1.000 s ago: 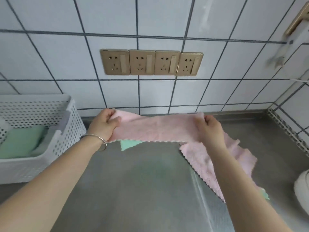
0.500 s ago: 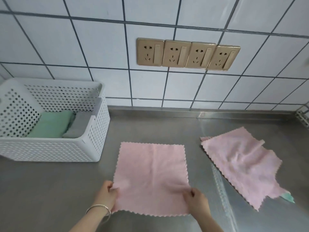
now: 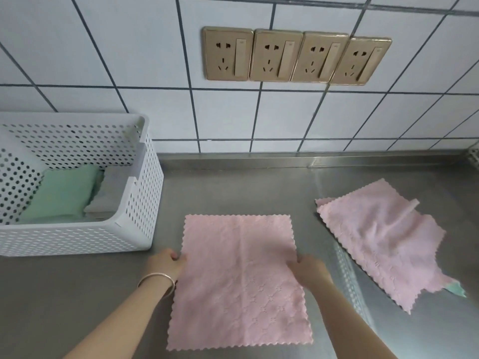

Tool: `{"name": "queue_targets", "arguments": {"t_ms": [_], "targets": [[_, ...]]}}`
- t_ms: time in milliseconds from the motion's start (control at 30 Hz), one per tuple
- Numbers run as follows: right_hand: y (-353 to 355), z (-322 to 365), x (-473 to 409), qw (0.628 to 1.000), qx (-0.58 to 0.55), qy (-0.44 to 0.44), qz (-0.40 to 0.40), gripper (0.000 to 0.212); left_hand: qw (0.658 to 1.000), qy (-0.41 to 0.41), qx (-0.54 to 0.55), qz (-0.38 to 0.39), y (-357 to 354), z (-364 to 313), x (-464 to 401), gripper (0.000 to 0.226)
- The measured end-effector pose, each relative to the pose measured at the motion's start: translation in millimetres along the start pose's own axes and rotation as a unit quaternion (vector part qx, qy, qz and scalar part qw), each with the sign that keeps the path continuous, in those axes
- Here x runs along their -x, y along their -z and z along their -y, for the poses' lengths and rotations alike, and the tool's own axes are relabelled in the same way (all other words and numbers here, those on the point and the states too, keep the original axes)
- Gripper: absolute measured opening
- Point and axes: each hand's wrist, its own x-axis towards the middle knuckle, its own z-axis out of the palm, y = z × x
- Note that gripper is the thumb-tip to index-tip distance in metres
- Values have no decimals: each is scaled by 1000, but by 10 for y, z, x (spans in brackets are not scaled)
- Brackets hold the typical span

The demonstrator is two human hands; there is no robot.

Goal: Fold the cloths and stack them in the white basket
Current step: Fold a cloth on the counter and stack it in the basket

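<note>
Since half a second ago: hands slid up from near corners to mid-edges of pink cloth (image 3: pixel 239 278); cloth otherwise flat as before. Left hand (image 3: pixel 166 264) at left edge, fingers curled onto hem, apparently pinching it; right hand (image 3: pixel 309 272) at right edge, fingertips hidden against fabric, grip cannot be told. Cloth spread square on steel worktop (image 3: pixel 233 187), centre crease running front to back. White basket (image 3: pixel 77 229) just left, holding folded green cloth (image 3: pixel 62 194) and grey cloth (image 3: pixel 107 193). Second pink cloth (image 3: pixel 381 237) rumpled to right, green corner (image 3: pixel 456 290) peeking beneath. Risk, judged: uneven lift at the two edges would skew the fold; smooth steel may let fabric slide, misaligning hems.
</note>
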Motion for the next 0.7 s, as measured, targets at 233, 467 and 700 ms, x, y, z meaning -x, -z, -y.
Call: {"name": "queue_targets", "arguments": {"t_ms": [233,467,700], "targets": [[-26,250,-339,996,-15,-41,-77,38,998,15,-34,-41,-74,-307,-434,33],[-139,262,-375,987,-66,-30,-144,22,995,38,-22,-92,-144,-239,-441,28],[-384,-153,67,891,33,387,-236,22,936,-314,-160,-17,-315,-140,248,15]]}}
